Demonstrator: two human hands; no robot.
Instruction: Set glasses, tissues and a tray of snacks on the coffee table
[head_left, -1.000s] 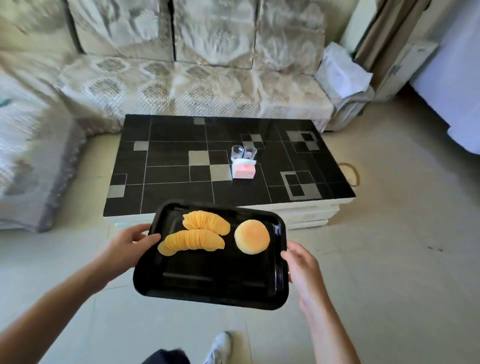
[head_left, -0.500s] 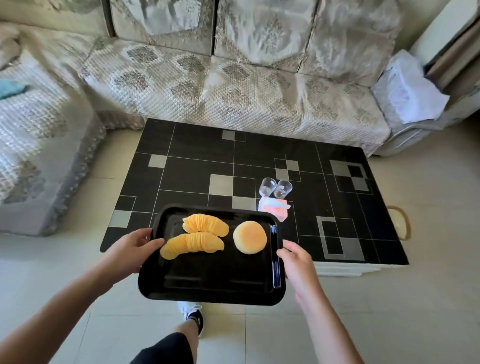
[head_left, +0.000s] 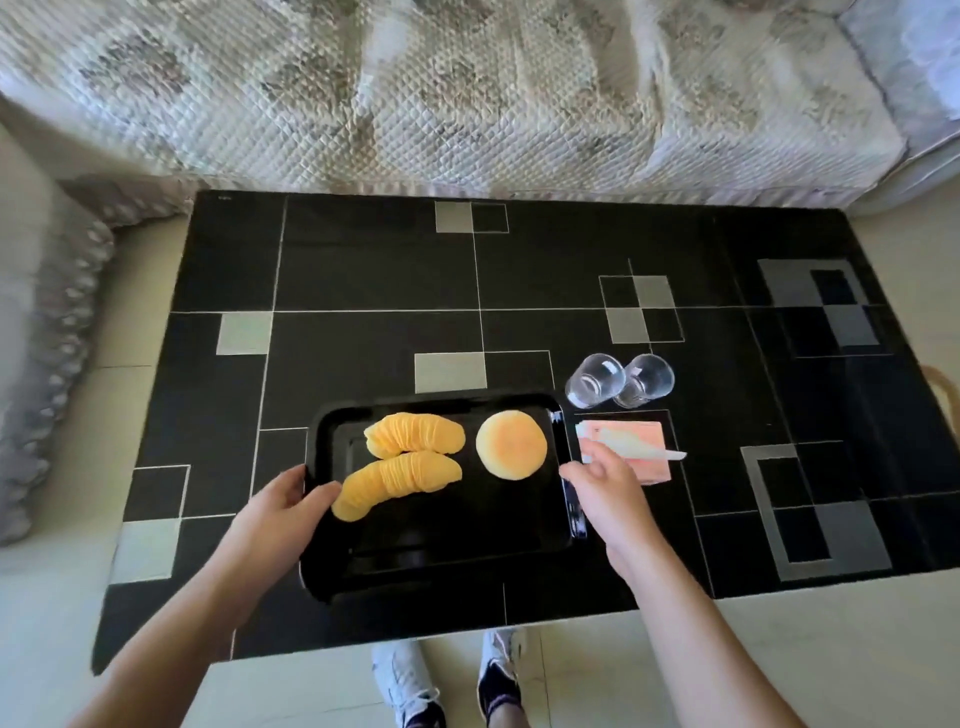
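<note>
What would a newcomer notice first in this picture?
The black tray stands out first, held over the near part of the black patterned coffee table by the left hand and the right hand. It carries two fans of yellow crisps and a round bun. To its right stand two clear glasses behind a pink tissue pack.

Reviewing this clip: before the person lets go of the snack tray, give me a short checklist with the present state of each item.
1. Tray over the coffee table, not the floor: ok.
2. Tray resting flat on the table: cannot tell.
3. Left hand and right hand grip opposite rims: ok.
4. Chips and bun inside the rim: ok.
5. Glasses upright, apart from the tray: ok.
6. Tissue pack clear of the tray's right edge: ok, but close.
</note>
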